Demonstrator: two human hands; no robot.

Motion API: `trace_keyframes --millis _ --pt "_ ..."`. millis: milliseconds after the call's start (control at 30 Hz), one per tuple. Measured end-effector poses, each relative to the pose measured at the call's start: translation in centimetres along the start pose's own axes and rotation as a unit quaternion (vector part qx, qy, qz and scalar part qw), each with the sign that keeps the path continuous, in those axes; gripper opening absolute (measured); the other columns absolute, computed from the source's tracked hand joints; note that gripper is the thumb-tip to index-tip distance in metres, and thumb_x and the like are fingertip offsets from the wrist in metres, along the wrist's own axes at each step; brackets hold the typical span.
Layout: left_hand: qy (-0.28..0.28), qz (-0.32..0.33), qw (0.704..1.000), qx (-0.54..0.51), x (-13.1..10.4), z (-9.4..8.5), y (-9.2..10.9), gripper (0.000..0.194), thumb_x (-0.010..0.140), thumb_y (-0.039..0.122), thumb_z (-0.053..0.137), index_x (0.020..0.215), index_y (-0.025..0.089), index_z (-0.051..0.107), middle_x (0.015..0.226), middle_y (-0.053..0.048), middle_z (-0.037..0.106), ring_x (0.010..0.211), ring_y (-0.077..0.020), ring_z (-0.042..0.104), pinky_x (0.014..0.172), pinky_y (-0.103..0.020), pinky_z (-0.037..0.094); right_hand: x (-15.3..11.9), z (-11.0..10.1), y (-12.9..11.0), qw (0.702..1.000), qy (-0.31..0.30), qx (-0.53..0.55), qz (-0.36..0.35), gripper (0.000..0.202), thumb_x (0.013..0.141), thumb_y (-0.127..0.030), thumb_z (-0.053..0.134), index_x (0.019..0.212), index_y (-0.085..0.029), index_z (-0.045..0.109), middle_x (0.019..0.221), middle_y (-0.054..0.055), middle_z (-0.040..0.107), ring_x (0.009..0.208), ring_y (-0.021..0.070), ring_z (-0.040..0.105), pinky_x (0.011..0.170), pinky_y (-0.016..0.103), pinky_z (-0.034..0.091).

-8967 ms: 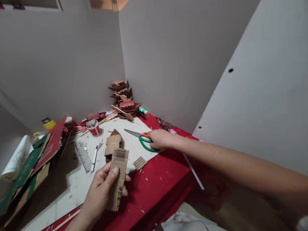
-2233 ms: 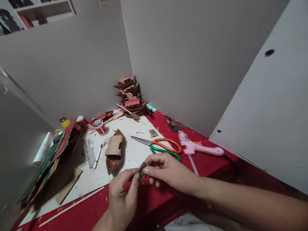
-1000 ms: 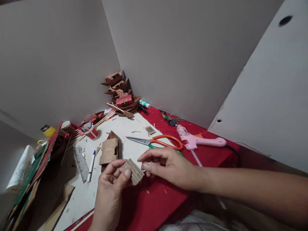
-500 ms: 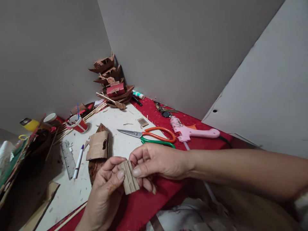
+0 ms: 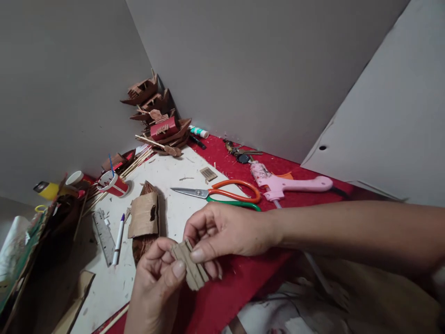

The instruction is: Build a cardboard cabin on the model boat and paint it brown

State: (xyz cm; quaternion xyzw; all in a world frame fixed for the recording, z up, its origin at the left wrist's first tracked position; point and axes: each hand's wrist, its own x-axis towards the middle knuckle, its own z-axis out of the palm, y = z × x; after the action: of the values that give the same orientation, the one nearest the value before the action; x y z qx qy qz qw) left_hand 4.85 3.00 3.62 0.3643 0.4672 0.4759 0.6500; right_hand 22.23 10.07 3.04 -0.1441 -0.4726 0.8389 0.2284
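Note:
A small piece of ridged cardboard [image 5: 193, 271] is held between both hands over the red cloth. My left hand [image 5: 156, 278] pinches its left side, thumb on top. From the other side my right hand [image 5: 222, 234] grips it with thumb and fingers. Beyond the left hand lies a small brown boat [image 5: 142, 248] with a bent cardboard cover [image 5: 144, 215] over its middle. Scissors [image 5: 222, 192] with one orange and one green handle rest just past my right hand, blades pointing left. The undersides of the fingers are partly hidden.
A pink glue gun [image 5: 292, 184] lies at the right. Finished model boats [image 5: 163, 130] are stacked in the back corner. A paper cup [image 5: 114, 184], a ruler [image 5: 103, 236], a marker [image 5: 118, 241] and thin sticks [image 5: 137, 162] lie leftward on the white board [image 5: 111, 292].
The cardboard piece has tilted in my hands and moved slightly right and down in view. Both hands keep their grip; the whole view has shifted a little.

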Motion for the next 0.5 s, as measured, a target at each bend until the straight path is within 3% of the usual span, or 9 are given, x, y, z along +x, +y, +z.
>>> trace_keyframes --millis 67,133,267,367,433,500 --pt "-0.027 -0.017 0.999 -0.028 -0.3 0.4 0.0 0.026 0.066 0.035 0.080 0.073 0.019 0.061 0.060 0.001 0.058 0.053 -0.0099 0.054 0.058 -0.022 0.045 0.0 -0.2 0.1 0.998 -0.050 0.046 0.013 0.035 0.066 -0.036 0.081 0.079 -0.010 0.062 0.056 -0.003 0.066 0.046 0.0066 0.061 0.047 0.015 0.052" --pt "-0.018 -0.009 1.000 -0.023 -0.4 0.4 -0.1 0.027 0.064 0.035 0.081 0.074 0.019 0.061 0.060 0.002 0.058 0.051 -0.0094 0.053 0.056 -0.022 0.045 0.1 -0.3 0.0 0.997 -0.058 0.053 0.022 0.039 0.062 -0.040 0.083 0.079 -0.010 0.062 0.056 -0.003 0.066 0.045 0.0071 0.062 0.046 0.015 0.053" --pt "0.074 0.035 0.995 0.064 0.0 0.1 -0.4 0.028 0.065 0.033 0.081 0.081 0.019 0.064 0.070 0.000 0.066 0.059 -0.0110 0.058 0.060 -0.021 0.046 0.2 -0.3 -0.1 0.999 0.010 -0.020 0.027 0.042 0.060 -0.043 0.084 0.075 -0.011 0.061 0.054 -0.004 0.064 0.044 0.0054 0.060 0.045 0.013 0.051" --pt "0.110 0.081 0.975 0.177 0.1 -0.4 -0.2 0.026 0.072 0.039 0.075 0.087 0.020 0.065 0.071 -0.001 0.068 0.060 -0.0133 0.060 0.060 -0.023 0.048 0.2 -0.2 -0.3 0.996 0.067 -0.064 0.013 0.042 0.063 -0.047 0.081 0.073 -0.012 0.058 0.050 -0.006 0.061 0.041 0.0041 0.056 0.043 0.013 0.048" --pt "0.152 0.152 0.933 0.288 0.0 -0.9 0.3 0.023 0.078 0.043 0.067 0.084 0.020 0.064 0.066 0.000 0.066 0.058 -0.0140 0.060 0.058 -0.023 0.046 0.3 -0.4 -0.4 0.989 0.128 -0.071 -0.021 0.041 0.065 -0.046 0.079 0.073 -0.013 0.056 0.047 -0.006 0.060 0.039 0.0046 0.054 0.042 0.014 0.046" --pt "0.200 0.241 0.846 0.432 -0.2 -1.7 1.0 0.021 0.083 0.040 0.061 0.076 0.021 0.063 0.064 0.000 0.065 0.058 -0.0143 0.060 0.059 -0.024 0.044 0.5 -0.8 -0.4 0.978 0.190 -0.066 -0.051 0.038 0.067 -0.043 0.078 0.076 -0.015 0.055 0.046 -0.006 0.060 0.039 0.0053 0.053 0.041 0.014 0.044"
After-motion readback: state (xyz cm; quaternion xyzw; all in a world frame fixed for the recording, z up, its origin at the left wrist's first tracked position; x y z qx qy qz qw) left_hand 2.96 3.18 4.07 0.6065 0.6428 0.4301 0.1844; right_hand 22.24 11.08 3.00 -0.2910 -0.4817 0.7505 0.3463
